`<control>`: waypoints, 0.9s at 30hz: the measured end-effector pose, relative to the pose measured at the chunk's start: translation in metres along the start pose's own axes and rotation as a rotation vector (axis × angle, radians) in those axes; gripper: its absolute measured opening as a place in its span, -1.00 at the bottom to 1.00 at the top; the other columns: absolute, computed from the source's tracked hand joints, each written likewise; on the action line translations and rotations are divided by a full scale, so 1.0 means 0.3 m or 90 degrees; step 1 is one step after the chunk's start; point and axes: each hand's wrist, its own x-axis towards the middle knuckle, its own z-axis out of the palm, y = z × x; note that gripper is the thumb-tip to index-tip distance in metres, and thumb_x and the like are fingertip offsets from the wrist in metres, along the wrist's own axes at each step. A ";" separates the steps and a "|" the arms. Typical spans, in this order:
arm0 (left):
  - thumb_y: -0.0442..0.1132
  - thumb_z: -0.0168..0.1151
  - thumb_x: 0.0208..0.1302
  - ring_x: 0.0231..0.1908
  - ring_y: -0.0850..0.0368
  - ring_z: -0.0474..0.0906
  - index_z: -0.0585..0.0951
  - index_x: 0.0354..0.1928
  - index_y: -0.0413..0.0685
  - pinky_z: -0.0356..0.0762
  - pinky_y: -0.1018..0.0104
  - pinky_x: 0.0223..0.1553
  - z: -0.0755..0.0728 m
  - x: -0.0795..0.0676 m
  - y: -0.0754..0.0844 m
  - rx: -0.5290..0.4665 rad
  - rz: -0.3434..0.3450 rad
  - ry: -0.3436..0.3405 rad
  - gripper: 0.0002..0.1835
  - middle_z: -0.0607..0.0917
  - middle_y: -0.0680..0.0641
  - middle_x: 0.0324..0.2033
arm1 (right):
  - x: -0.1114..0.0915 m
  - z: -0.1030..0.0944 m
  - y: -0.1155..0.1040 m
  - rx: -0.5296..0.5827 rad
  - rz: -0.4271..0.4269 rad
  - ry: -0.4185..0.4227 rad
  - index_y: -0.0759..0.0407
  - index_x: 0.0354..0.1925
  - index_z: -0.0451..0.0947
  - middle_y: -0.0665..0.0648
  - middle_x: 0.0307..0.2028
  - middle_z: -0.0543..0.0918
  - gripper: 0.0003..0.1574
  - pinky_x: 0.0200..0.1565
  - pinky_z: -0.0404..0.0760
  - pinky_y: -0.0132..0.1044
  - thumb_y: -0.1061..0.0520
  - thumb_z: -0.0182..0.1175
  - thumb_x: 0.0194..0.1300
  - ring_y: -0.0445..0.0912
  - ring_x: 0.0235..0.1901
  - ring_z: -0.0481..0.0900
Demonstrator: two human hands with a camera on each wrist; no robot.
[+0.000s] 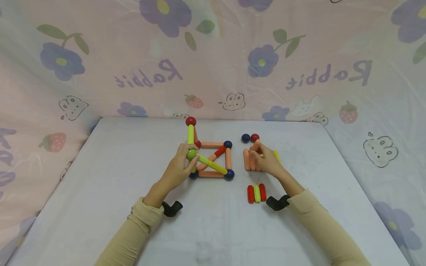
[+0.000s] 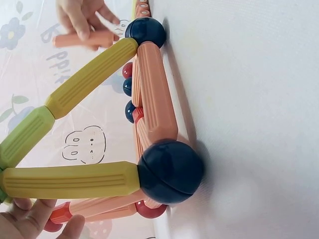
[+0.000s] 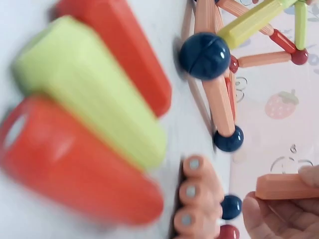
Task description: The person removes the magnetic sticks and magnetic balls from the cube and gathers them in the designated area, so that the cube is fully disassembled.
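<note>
Head view: frame (image 1: 211, 163) on the bench (image 1: 206, 225); my left grip (image 1: 177, 162) pinches its green ball (image 1: 191, 154), seemingly to steady it; my right grip (image 1: 269, 160) pinches an orange rod (image 1: 255, 146) above a matching row (image 1: 253, 165). Left wrist: yellow rod (image 2: 72, 181) on blue ball (image 2: 171, 172), apparently propping the green. Right wrist: loose rods (image 3: 89, 92) side by side, presumably for reach.

A pale pink sheet (image 1: 216, 70) printed with purple flowers (image 1: 270, 57), strawberries (image 1: 348, 113), rabbit faces (image 1: 234, 102) and reversed "Rabbit" lettering (image 1: 322, 78) stands beyond the white worktop's (image 1: 213, 218) far edge and along its left and right sides.
</note>
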 end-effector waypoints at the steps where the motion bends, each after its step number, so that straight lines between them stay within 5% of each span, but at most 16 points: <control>1: -0.20 0.05 0.44 -0.30 0.10 0.43 0.32 0.10 -0.06 0.53 0.21 -0.25 0.000 0.000 0.000 0.001 0.000 0.001 -0.72 0.38 -0.15 -0.10 | -0.009 -0.010 0.009 -0.006 -0.002 0.002 0.42 0.09 0.42 0.46 0.02 0.60 -0.60 0.10 0.55 0.13 0.13 0.00 0.47 0.27 0.03 0.56; 6: -0.21 0.05 0.43 -0.28 0.10 0.41 0.32 0.10 -0.06 0.47 0.31 -0.24 -0.002 -0.001 -0.001 0.006 -0.001 0.004 -0.72 0.38 -0.14 -0.11 | -0.053 -0.062 0.043 -0.031 -0.004 0.010 0.46 0.08 0.41 0.46 -0.06 0.62 -0.59 -0.02 0.59 0.07 0.14 0.03 0.45 0.27 -0.03 0.57; 13: -0.21 0.06 0.43 -0.27 0.12 0.42 0.32 0.11 -0.06 0.47 0.33 -0.24 -0.001 0.000 -0.001 0.012 0.006 0.003 -0.71 0.38 -0.14 -0.11 | -0.102 -0.125 0.094 -0.068 0.039 -0.003 0.48 0.12 0.36 0.43 -0.14 0.60 -0.56 -0.32 0.47 -0.38 0.15 0.01 0.46 0.17 -0.14 0.55; 27: -0.18 0.08 0.42 -0.28 0.09 0.42 0.34 0.11 -0.08 0.48 0.27 -0.25 -0.011 0.001 0.008 0.011 -0.012 -0.014 -0.69 0.39 -0.14 -0.12 | -0.118 -0.205 0.233 -0.102 0.149 -0.037 0.55 0.31 0.18 0.47 -0.18 0.61 -0.31 -0.40 0.42 -0.34 0.05 -0.02 0.47 -0.04 -0.36 0.48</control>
